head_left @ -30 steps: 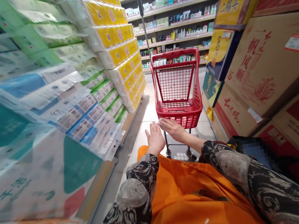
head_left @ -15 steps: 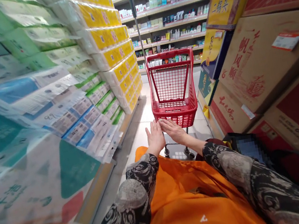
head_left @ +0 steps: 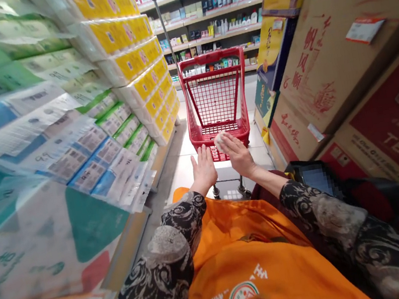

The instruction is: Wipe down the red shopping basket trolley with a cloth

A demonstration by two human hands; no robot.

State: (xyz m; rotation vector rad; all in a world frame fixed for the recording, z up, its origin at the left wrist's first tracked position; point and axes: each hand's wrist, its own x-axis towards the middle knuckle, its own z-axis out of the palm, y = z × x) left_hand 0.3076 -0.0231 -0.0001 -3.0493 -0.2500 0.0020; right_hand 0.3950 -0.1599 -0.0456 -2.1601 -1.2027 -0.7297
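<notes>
A red plastic shopping cart [head_left: 214,98] with a grid panel stands in the aisle ahead of me. My right hand [head_left: 236,152] is closed over a small crumpled white cloth [head_left: 220,141] at the cart's near edge. Part of the cloth is hidden under the fingers. To its left, my left hand [head_left: 204,171] is stretched out flat at the near left corner of the cart, back of the hand up, with nothing visible in it. Whether its fingertips touch the cart I cannot tell.
Tissue packs with yellow labels [head_left: 133,53] and green and blue packs [head_left: 100,161] are stacked along the left. Cardboard cartons [head_left: 326,62] line the right side. Shelves of small boxes and bottles [head_left: 210,10] span the back. A thin pole [head_left: 164,28] rises beside the cart.
My right hand has moved right, apart from my left hand, and the white cloth now shows under its fingers. My left hand stays stretched out. The view has shifted slightly.
</notes>
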